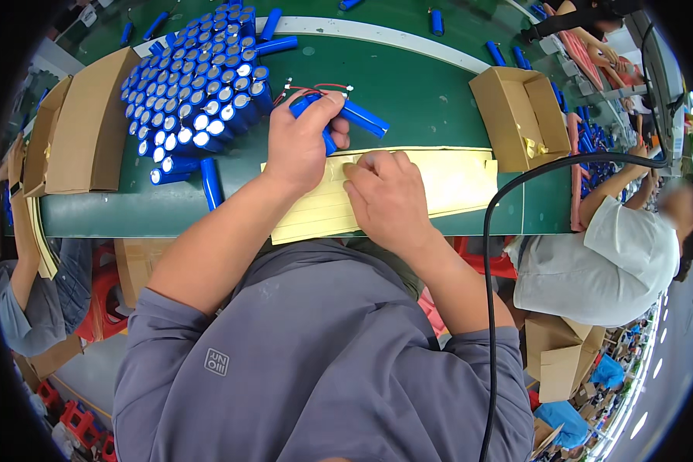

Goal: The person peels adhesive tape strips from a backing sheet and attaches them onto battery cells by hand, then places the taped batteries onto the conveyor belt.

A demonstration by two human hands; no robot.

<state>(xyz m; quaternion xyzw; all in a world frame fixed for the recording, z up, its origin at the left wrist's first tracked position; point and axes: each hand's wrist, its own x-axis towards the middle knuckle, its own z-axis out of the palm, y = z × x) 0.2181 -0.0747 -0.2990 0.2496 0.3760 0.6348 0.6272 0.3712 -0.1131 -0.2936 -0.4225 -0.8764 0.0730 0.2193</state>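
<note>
My left hand (296,150) is closed around a few blue cylindrical battery cells (366,118) with thin red and dark wires and small white connectors. It hovers over the left part of a stack of yellow sheets (458,185) at the table's near edge. Curled and pressed together, the fingers of my right hand (393,202) touch the top sheet; what they pinch, if anything, is too small to make out. Beyond my left forearm stands a dense cluster of upright blue battery cells (189,88), with some lying at its near side.
An open cardboard box (516,119) with yellow scraps stands at the right; a larger cardboard box (92,127) is at the left. A black cable (491,308) arcs across the right side. Loose cells lie behind a white rail (377,32). Co-workers sit on both sides.
</note>
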